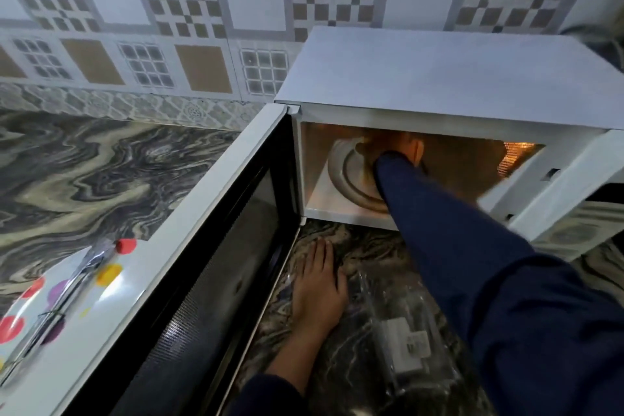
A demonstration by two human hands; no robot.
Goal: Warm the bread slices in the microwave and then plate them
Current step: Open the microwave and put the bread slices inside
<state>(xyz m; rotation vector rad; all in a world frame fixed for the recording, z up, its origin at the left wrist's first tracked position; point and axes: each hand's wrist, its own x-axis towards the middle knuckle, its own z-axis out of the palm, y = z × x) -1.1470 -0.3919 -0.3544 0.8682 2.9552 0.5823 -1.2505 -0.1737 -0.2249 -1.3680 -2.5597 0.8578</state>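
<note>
Microwave [439, 78] on bench [84, 172], door [189, 280] swung left. Right hand [401, 149] inside cavity, over turntable [347, 172]. Left hand [320, 287] flat on bench before microwave, beside plastic bag [405, 331]. Plate [27, 307] left of door.

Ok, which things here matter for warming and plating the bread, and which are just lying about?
Part of the job: microwave, its open door, turntable plate, right hand reaching inside, spotted plate.

Lying about: tongs on the spotted plate, clear plastic bag beside the left hand.

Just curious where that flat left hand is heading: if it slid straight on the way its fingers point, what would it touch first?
Probably the microwave's front lower edge; the left hand points at it across bare counter.
</note>
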